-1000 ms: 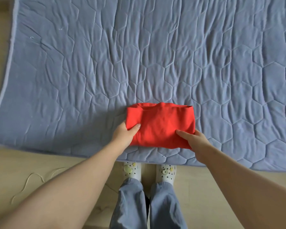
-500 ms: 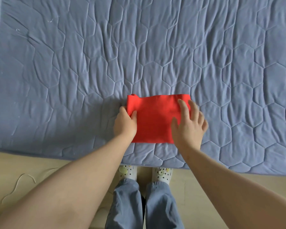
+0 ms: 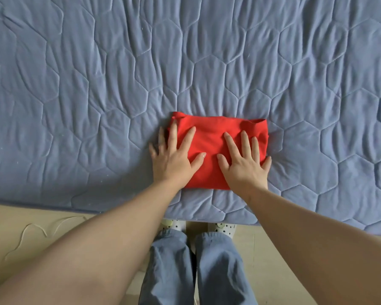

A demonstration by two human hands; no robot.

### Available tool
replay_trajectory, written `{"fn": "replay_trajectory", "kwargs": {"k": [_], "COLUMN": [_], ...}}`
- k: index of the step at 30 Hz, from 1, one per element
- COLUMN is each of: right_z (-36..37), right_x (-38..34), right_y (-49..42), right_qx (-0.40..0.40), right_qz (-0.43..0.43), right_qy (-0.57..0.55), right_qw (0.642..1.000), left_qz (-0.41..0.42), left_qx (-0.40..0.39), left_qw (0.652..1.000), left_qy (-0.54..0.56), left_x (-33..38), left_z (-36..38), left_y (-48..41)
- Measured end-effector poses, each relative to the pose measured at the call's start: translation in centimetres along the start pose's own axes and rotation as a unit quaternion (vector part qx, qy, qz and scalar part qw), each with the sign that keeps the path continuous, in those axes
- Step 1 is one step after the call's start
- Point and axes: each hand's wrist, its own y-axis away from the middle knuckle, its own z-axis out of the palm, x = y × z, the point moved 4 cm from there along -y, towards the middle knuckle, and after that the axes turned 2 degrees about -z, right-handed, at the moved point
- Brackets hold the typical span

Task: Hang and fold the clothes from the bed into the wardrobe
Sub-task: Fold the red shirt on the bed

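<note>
Your left hand (image 3: 173, 160) lies flat with fingers spread on the left part of the folded red fabric garment (image 3: 209, 150). Its two outer fingers reach past the garment's left edge onto the blue-grey quilted bed cover with hexagon stitching (image 3: 185, 62). Your right hand (image 3: 243, 164), also flat with straight fingers slightly apart, rests on the garment's right part. The garment forms a compact rectangle on the cover, near the bed's front edge and directly ahead of you. Below that edge appear the pale wooden floor (image 3: 273, 260), your blue-grey trouser legs (image 3: 169, 260), white dotted footwear (image 3: 222, 226) and, at left, a thin pale cord (image 3: 35, 226) lying loose on the floor.
</note>
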Motion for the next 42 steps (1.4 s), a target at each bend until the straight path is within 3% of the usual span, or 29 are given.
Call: {"fn": "replay_trajectory", "kwargs": {"k": [5,9,12,15,17,18,20,22,24,33,42], "right_z": [0.2,-0.4,-0.9,-2.5,-3.5,-3.7,-3.6,-3.5,-3.9,-9.6,-16.3], "right_x": [0.2,0.1,-0.5,-0.5,0.3,0.8,1.2,0.1,-0.5,-8.7,-23.1], "right_y": [-0.5,0.3,1.2,2.3,3.6,4.3,5.6,7.5,8.9,11.8,16.5], "right_qx": [0.006,0.0,-0.013,0.054,0.102,0.09,-0.001,-0.155,-0.222,-0.212,-0.235], "right_qz": [-0.004,-0.002,0.009,0.038,0.129,0.198,0.312,0.372,0.384,0.293,0.137], "right_qy": [-0.01,-0.039,-0.105,-0.214,-0.269,-0.295,-0.405,-0.496,-0.497,-0.489,-0.469], "right_qw": [1.0,0.999,0.994,0.975,0.949,0.93,0.859,0.769,0.746,0.794,0.84], "left_qz": [-0.133,-0.145,-0.116,-0.144,-0.174,-0.186,-0.21,-0.231,-0.244,-0.258,-0.252], "left_qx": [-0.008,-0.121,-0.19,-0.221,-0.229,-0.229,-0.232,-0.245,-0.252,-0.128,-0.013], "left_qw": [0.985,0.95,0.898,0.837,0.8,0.783,0.754,0.73,0.714,0.725,0.713], "left_qy": [0.11,0.248,0.38,0.48,0.527,0.547,0.578,0.595,0.606,0.626,0.654], "left_x": [-1.0,-1.4,-1.7,-1.4,-1.2,-1.3,-2.0,-3.4,-4.6,-9.0,-16.5], "left_z": [0.1,-0.3,-1.5,-2.6,-3.3,-3.6,-4.5,-5.5,-6.3,-15.0,-27.6], "left_y": [-0.9,-0.9,-0.5,0.6,1.8,2.5,4.0,6.0,7.5,12.3,18.1]}}
